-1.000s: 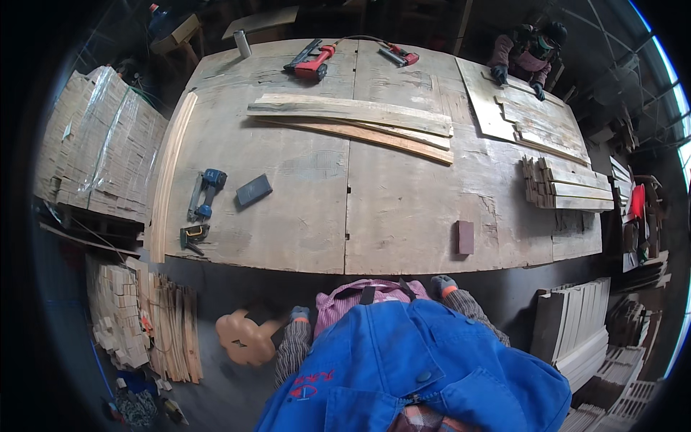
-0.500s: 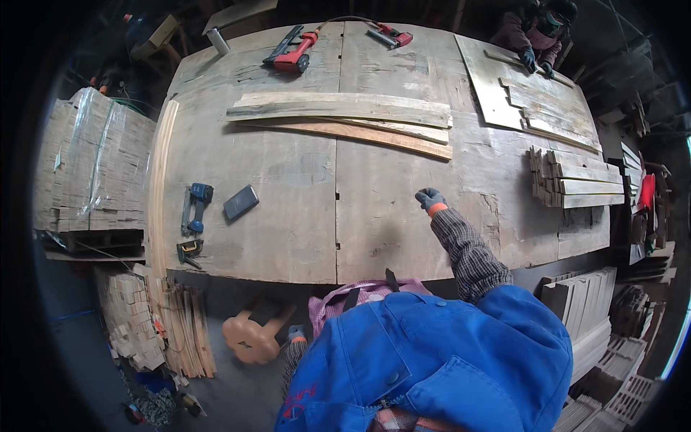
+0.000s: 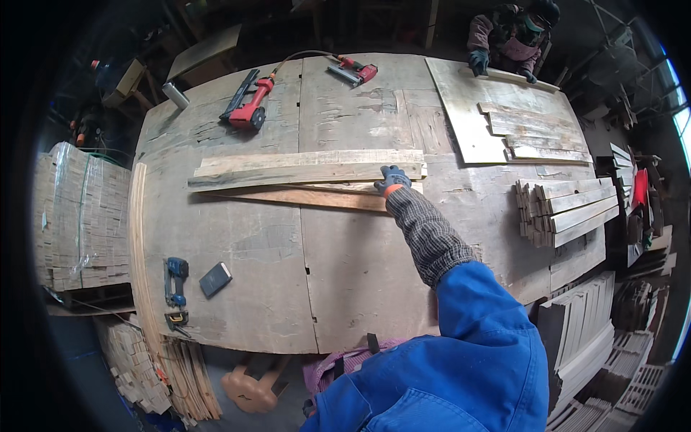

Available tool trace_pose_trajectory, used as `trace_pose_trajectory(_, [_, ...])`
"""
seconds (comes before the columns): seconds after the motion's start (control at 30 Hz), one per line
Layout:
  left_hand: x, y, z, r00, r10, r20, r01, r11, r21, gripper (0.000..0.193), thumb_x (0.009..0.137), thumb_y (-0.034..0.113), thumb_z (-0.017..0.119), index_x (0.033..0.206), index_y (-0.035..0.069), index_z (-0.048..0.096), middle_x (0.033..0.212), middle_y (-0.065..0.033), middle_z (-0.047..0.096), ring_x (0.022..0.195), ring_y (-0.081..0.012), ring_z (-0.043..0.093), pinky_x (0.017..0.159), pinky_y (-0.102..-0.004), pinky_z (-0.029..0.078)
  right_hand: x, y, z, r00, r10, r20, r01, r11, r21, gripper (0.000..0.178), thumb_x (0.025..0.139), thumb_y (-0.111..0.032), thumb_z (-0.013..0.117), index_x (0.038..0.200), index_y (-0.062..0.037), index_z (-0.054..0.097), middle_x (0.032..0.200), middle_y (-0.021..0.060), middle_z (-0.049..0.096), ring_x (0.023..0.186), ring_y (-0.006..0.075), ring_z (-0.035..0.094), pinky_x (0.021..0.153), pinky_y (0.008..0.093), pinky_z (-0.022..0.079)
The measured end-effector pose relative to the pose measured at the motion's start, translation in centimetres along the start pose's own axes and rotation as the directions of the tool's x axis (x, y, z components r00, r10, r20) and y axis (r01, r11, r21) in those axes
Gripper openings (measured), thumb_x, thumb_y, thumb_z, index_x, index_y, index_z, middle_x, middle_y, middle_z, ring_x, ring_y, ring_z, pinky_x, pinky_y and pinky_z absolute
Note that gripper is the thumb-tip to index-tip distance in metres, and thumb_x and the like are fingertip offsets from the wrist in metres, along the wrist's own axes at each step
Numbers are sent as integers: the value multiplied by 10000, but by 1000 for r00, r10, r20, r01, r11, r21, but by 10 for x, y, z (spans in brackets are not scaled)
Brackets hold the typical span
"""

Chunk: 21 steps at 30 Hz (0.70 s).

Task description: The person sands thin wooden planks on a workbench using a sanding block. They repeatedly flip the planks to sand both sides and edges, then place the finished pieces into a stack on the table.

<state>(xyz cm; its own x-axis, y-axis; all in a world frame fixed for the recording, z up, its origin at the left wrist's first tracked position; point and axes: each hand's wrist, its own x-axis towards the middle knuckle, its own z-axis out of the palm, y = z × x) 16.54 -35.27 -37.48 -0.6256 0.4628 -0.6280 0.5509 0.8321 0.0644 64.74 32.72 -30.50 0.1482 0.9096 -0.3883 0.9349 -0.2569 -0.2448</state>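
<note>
My right hand (image 3: 393, 180), in a grey-blue glove with an orange cuff, is at the right end of several long wooden planks (image 3: 288, 173) lying together on the worktable. Its fingers curl over the near edge of an upper pale plank. A browner plank (image 3: 309, 197) lies at a slant beneath, its right end partly hidden by my hand and sleeve. Of my left hand (image 3: 309, 408), only a small dark bit shows at the lower edge beside my blue jacket; its fingers are hidden.
Red nail guns (image 3: 249, 114) (image 3: 354, 73) lie along the far side. At left are a blue nail gun (image 3: 175, 282) and a dark box-like object (image 3: 215, 279). Stacked slats (image 3: 568, 209) sit at right. Across the far right corner, a person (image 3: 511, 43) handles a strip. A stool (image 3: 252, 389) stands below.
My right hand has reached forward from bare tabletop to the planks' right end and closed on a plank's edge. The view has shifted, and my left hand is now mostly hidden.
</note>
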Motion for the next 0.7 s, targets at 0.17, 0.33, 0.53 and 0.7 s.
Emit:
trace_pose_trajectory(0.17, [-22,1,-7,999,-31,33,31,999,10,384,781,409,734,999,94,737,981,-199,711,934,-381,668,834,-478,529,51,-3,4,986,-130,-102,109,975,-192,764,773,-450,792,1437,-216,495,1474,115,468,1355,320,455,1073,473,425])
trace_pose_trajectory(0.33, [-46,-19,-18,997,-42,62,41,999,20,416,771,432,744,1024,101,741,1011,-210,710,964,-403,666,856,-491,531,71,-4,22,992,-124,29,127,952,-279,808,750,-436,820,1455,-264,463,1414,89,506,1331,301,475,1101,460,384])
trace_pose_trajectory(0.53, [-58,-18,-24,988,-109,113,103,993,56,470,746,455,767,1074,120,740,1076,-225,701,1021,-419,659,898,-495,525,48,-11,8,986,-164,26,161,907,-390,445,833,-287,742,1262,-241,635,1256,88,632,1213,291,587,992,431,486])
trace_pose_trajectory(0.7, [-37,-1,-32,935,-155,319,141,988,68,422,912,348,609,1215,59,669,1267,-220,618,1140,-363,619,975,-447,493,13,-9,23,948,-276,161,319,841,-437,411,912,-226,611,1321,-256,598,1246,116,633,1226,310,589,984,456,494])
